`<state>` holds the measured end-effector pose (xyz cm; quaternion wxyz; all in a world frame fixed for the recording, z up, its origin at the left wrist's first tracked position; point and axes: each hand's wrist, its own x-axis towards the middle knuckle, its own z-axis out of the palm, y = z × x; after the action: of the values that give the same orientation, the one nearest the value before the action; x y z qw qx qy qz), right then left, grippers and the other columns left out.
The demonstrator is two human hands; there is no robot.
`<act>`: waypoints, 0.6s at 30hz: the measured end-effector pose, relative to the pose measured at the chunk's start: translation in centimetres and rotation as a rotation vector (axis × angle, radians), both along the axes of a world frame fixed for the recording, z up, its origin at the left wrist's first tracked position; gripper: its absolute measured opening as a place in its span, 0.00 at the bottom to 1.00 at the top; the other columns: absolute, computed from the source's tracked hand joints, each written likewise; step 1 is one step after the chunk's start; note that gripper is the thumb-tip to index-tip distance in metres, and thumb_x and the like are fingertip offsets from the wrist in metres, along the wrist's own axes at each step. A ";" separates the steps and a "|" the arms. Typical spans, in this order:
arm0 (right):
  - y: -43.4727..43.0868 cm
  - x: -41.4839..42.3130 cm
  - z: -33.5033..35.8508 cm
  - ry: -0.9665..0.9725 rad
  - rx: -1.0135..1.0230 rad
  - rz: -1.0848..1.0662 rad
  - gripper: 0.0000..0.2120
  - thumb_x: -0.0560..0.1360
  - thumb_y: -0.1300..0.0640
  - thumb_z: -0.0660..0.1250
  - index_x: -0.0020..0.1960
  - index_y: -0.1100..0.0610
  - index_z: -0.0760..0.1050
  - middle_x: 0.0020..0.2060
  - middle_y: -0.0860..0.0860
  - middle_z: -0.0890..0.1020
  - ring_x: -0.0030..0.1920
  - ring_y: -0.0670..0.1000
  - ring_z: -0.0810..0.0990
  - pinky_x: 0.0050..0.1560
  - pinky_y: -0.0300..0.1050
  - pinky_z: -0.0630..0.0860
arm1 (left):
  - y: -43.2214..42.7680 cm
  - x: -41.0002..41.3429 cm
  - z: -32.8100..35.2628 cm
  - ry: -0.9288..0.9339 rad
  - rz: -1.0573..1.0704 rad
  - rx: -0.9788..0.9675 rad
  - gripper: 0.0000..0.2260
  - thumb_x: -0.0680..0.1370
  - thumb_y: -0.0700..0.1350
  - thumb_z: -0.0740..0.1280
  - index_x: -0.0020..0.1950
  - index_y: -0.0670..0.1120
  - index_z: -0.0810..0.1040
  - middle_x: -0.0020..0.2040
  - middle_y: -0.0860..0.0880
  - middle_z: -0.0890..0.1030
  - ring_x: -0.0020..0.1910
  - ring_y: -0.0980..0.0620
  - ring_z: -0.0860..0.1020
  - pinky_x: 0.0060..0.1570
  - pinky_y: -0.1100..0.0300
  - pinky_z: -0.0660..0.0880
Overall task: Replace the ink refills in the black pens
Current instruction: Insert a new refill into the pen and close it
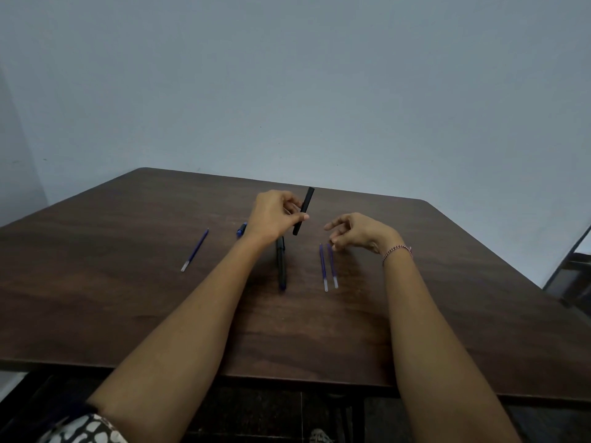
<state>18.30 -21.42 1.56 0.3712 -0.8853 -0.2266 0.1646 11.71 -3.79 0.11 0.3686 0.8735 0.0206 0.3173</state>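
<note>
Worktop [128, 282]: 2 blue refills [323, 266] side by side near R hand [358, 233], lone refill [195, 249] far L, 2nd black pen [281, 263] flat by L wrist, blue bit [241, 229] half hidden behind wrist. L hand [275, 215] grips plain matte black pen barrel [305, 206] above worktop centre; R hand loosely curled, holds nothing. Barrel axis near upright, top tilted away + right.

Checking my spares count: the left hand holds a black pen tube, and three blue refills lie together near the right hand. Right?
Not quite: the head view shows only two blue refills lying together near the right hand; a third refill lies apart, on the left of the table. The left hand does hold the black pen tube.
</note>
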 end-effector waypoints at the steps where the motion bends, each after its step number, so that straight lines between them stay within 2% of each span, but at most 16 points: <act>1: 0.0 0.0 0.1 0.000 0.004 -0.017 0.20 0.71 0.75 0.65 0.62 0.64 0.73 0.39 0.53 0.78 0.42 0.49 0.78 0.53 0.45 0.77 | 0.0 0.0 0.0 0.000 0.002 0.000 0.15 0.68 0.46 0.76 0.52 0.42 0.81 0.38 0.53 0.79 0.34 0.63 0.75 0.42 0.68 0.74; 4: 0.0 0.0 0.4 -0.024 -0.021 -0.067 0.15 0.73 0.69 0.67 0.59 0.63 0.74 0.38 0.53 0.78 0.37 0.49 0.77 0.37 0.37 0.78 | 0.1 0.0 0.0 0.002 0.008 -0.011 0.15 0.68 0.46 0.76 0.52 0.42 0.81 0.37 0.54 0.78 0.34 0.64 0.75 0.41 0.69 0.73; 6: -0.1 -0.1 0.7 -0.050 -0.101 -0.099 0.09 0.73 0.63 0.71 0.52 0.61 0.75 0.35 0.52 0.77 0.32 0.48 0.75 0.29 0.35 0.76 | 0.1 0.0 0.0 0.001 0.006 -0.013 0.15 0.68 0.45 0.76 0.52 0.42 0.81 0.37 0.53 0.79 0.34 0.64 0.75 0.41 0.69 0.73; 8: -0.3 -0.1 0.8 -0.051 -0.191 -0.124 0.07 0.71 0.60 0.73 0.44 0.60 0.74 0.35 0.53 0.77 0.32 0.48 0.75 0.32 0.38 0.76 | 0.1 0.1 0.0 0.002 -0.001 -0.021 0.15 0.68 0.45 0.76 0.52 0.42 0.81 0.38 0.52 0.80 0.34 0.63 0.75 0.43 0.67 0.75; 11: -0.3 -0.2 0.9 0.029 -0.279 -0.134 0.08 0.71 0.62 0.73 0.45 0.63 0.75 0.39 0.57 0.79 0.34 0.50 0.77 0.40 0.41 0.77 | 0.1 0.1 0.0 0.003 -0.001 -0.024 0.15 0.68 0.45 0.76 0.52 0.42 0.81 0.37 0.53 0.79 0.35 0.62 0.76 0.45 0.64 0.77; 16: -0.2 -0.7 1.4 0.108 -0.263 -0.158 0.07 0.72 0.68 0.70 0.42 0.61 0.73 0.35 0.55 0.79 0.23 0.45 0.79 0.29 0.36 0.78 | 0.1 0.1 0.0 0.004 -0.003 -0.019 0.15 0.68 0.46 0.76 0.52 0.43 0.81 0.39 0.50 0.81 0.35 0.61 0.76 0.45 0.63 0.77; 18: -0.1 -0.8 1.5 0.111 -0.262 -0.160 0.06 0.72 0.68 0.70 0.45 0.62 0.74 0.35 0.55 0.80 0.25 0.46 0.79 0.33 0.36 0.78 | 0.1 0.1 0.0 0.011 -0.004 -0.018 0.15 0.68 0.46 0.76 0.52 0.43 0.81 0.39 0.50 0.82 0.37 0.59 0.77 0.46 0.62 0.78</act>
<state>17.47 -21.54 3.09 0.2763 -0.9310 -0.1110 0.2111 11.76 -3.68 0.09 0.3771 0.8719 0.0236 0.3113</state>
